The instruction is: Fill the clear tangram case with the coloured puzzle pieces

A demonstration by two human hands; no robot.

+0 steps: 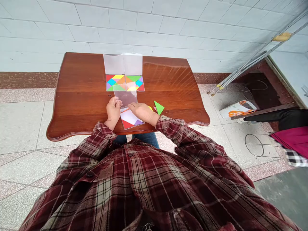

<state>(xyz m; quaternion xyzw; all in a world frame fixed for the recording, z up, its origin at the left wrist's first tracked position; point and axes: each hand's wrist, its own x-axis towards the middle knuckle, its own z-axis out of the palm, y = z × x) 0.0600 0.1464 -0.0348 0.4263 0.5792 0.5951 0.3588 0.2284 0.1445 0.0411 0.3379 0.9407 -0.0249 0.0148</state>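
A tangram case with a white base stands near the table's front edge, holding red, purple and orange pieces. Its clear lid is raised on the far side. My left hand has curled fingers closed at the lid's lower left corner. Over the case's upper right part, my right hand has its fingers together and pointing left; what lies under them is hidden. An orange piece shows by its fingertips. Beside this hand lie a green triangle and a partly hidden yellow piece.
Two filled tangram cases lie farther back on the brown wooden table, their clear lids opened toward the tiled wall. Crutches lean at the right, near a white and orange bag. Dark and magenta clothing shows at the right edge.
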